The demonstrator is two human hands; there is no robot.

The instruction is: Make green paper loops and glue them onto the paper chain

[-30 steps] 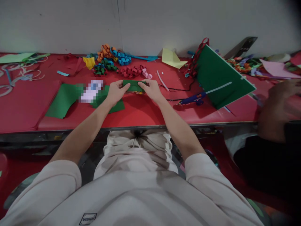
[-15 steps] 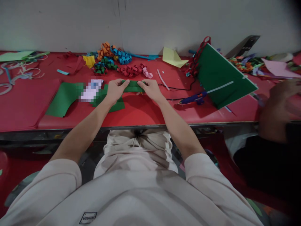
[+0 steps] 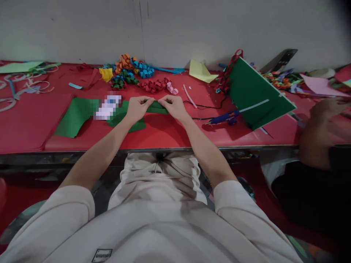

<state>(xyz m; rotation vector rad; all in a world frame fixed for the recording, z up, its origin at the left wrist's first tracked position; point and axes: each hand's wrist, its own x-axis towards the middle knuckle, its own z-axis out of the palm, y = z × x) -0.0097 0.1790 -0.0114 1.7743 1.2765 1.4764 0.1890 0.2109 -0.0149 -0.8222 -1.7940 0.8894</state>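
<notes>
Both hands pinch a narrow folded strip of green paper point(image 3: 157, 107) above the red table. My left hand point(image 3: 138, 108) grips its upper edge with thumb and forefinger, and my right hand point(image 3: 173, 106) does the same a short way to the right, the fingertips almost meeting. Green sheets point(image 3: 75, 116) lie to the left, partly under my left forearm, beside a blurred pale item point(image 3: 109, 106). A blue glue gun point(image 3: 223, 118) rests to the right of my hands, its black cord running behind them.
Curled paper chains point(image 3: 145, 69) and a yellow sheet point(image 3: 201, 71) lie along the back. A green board point(image 3: 257, 95) leans at the right. Red sheets point(image 3: 33, 122) are stacked at left. Another person's arm point(image 3: 315, 128) reaches in at far right.
My hands have moved closer together along the green strip, so their fingertips nearly touch. The view has tilted slightly, and the other person's hand at right has shifted a little.
</notes>
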